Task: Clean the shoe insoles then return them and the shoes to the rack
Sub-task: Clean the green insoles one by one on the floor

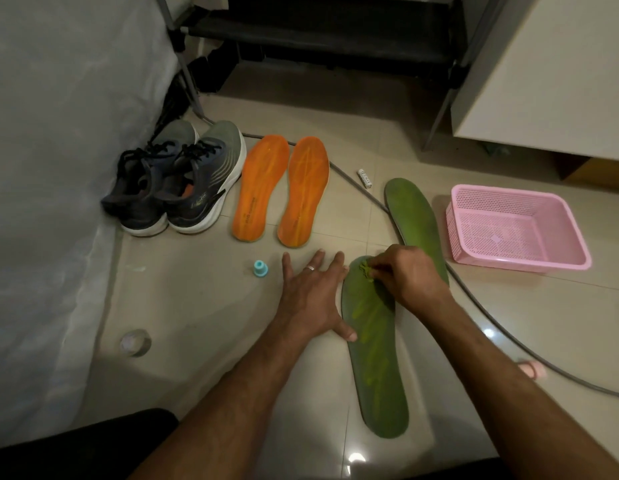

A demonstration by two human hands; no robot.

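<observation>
A green insole (375,368) lies on the tiled floor in front of me. My left hand (313,296) rests flat on the floor beside it, thumb touching its left edge. My right hand (406,275) pinches a small green scrubbing piece (365,270) against the insole's toe end. A second green insole (413,216) lies further back, partly behind my right hand. Two orange insoles (284,190) lie side by side next to a pair of dark sneakers (176,181). The black shoe rack (322,36) stands at the back.
A pink perforated basket (557,263) sits at the right. A grey cable (481,308) runs across the floor. A small teal cap (259,268), a battery (364,177) and a clear roll of tape (135,342) lie loose. A plastic-covered surface stands at the left.
</observation>
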